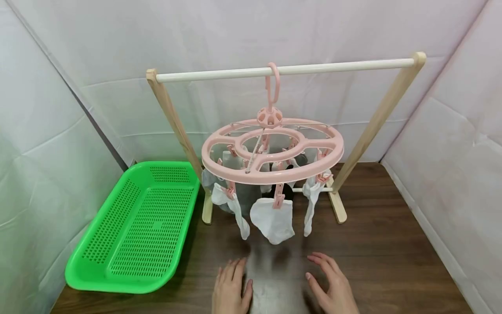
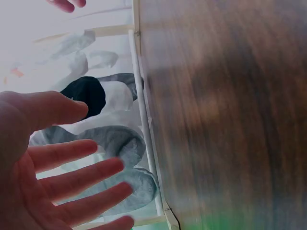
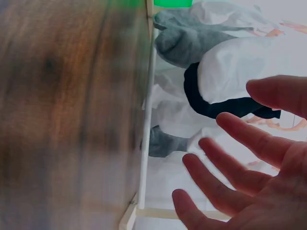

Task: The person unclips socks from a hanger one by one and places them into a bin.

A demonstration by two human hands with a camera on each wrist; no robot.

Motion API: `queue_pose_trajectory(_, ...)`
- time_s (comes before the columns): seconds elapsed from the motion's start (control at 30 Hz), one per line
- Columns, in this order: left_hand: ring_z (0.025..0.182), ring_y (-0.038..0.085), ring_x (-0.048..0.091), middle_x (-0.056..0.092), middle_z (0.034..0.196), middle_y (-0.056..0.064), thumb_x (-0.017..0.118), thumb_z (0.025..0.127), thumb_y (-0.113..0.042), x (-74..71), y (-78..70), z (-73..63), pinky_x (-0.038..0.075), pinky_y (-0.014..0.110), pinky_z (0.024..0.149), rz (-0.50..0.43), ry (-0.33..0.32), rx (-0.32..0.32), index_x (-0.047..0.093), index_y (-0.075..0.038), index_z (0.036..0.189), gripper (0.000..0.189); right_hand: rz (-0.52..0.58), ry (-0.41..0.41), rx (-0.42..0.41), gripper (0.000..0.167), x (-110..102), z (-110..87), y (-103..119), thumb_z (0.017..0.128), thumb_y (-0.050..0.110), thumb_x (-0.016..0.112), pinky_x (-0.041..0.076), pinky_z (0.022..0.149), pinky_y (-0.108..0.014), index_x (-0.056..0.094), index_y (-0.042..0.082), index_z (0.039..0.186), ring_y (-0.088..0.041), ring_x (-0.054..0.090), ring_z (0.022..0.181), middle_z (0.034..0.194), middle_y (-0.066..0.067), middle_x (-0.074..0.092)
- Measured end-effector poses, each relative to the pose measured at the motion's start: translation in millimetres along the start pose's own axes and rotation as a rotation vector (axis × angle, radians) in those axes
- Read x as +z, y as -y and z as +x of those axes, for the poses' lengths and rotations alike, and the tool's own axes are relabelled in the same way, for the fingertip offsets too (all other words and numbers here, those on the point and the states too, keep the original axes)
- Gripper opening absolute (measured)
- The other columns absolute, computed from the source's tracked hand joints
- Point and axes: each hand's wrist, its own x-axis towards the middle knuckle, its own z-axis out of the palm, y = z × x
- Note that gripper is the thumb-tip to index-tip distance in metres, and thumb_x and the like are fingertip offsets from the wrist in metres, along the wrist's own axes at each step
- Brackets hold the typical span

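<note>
A pink oval clip hanger [image 1: 270, 176] hangs by its hook from a white rail. White socks dangle from its front clips: one at the left [image 1: 231, 205], a middle white sock [image 1: 273, 220] and one at the right [image 1: 311, 203]. Grey and black socks hang farther back; the left wrist view shows a grey sock [image 2: 115, 141] and a black sock [image 2: 88, 96]. My left hand [image 1: 231, 290] is low in front of the hanger, fingers extended, holding nothing. Level with it on the right, my right hand [image 1: 332, 285] has its fingers spread and holds nothing either.
A green perforated basket [image 1: 178, 250] stands on the dark wooden table [image 1: 392, 244] at the left. The wooden stand's posts rise on both sides, joined by the white rail [image 1: 341, 67]. Pale fabric walls [image 1: 462, 183] enclose the table at the back and sides.
</note>
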Motion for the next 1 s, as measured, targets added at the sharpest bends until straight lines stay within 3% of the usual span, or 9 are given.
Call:
queue_pose_trajectory(0.1,0.077,0.029,0.065,0.066,0.09,0.008,0.081,0.065,-0.009,-2.2,1.7,1.4,0.053,0.045,0.066,-0.021,-0.021,0.005,0.066,-0.003,0.109,0.046,0.044,-0.016,-0.046,0.04,-2.6,6.3,2.9,0.071,-0.006,0.079,0.037,0.087,-0.01,0.068,0.006,0.108,-0.023,0.062,0.1,0.113,-0.004,0.063)
queue_pose_trajectory(0.23,0.061,0.022,0.061,0.064,0.078,0.001,0.082,0.065,-0.008,-2.6,2.7,0.7,0.047,0.035,0.05,-0.031,-0.044,-0.004,0.068,-0.007,0.1,0.037,0.1,-0.039,-0.123,0.043,-7.8,18.3,7.8,0.071,-0.011,0.077,0.036,0.089,-0.01,0.068,0.007,0.109,-0.02,0.061,0.099,0.114,-0.003,0.062)
queue_pose_trajectory(0.53,0.055,0.016,0.059,0.064,0.072,-0.003,0.078,0.064,-0.003,-4.4,1.1,2.9,0.044,0.031,0.043,-0.058,-0.159,0.021,0.066,-0.008,0.088,0.028,0.214,-0.025,-0.218,0.048,-25.0,59.5,28.7,0.077,-0.009,0.073,0.042,0.087,-0.017,0.061,0.002,0.122,-0.018,0.057,0.103,0.118,-0.011,0.06)
queue_pose_trajectory(0.77,0.049,0.014,0.055,0.064,0.068,-0.005,0.075,0.066,-0.001,-8.7,-1.5,11.2,0.042,0.03,0.042,-0.059,-0.189,-0.005,0.066,-0.009,0.083,0.021,0.284,-0.068,-0.28,0.04,-37.5,98.7,46.8,0.077,-0.008,0.072,0.043,0.084,-0.02,0.06,-0.002,0.114,-0.018,0.055,0.095,0.111,-0.009,0.059)
queue_pose_trajectory(1.0,0.058,0.015,0.064,0.066,0.07,-0.003,0.075,0.068,0.002,-15.0,6.6,22.0,0.048,0.034,0.045,-0.065,-0.169,-0.033,0.066,-0.009,0.083,0.02,0.421,-0.015,-0.263,0.041,-44.2,125.1,61.7,0.078,-0.013,0.071,0.047,0.088,-0.028,0.057,-0.004,0.115,-0.022,0.054,0.104,0.112,-0.009,0.059)
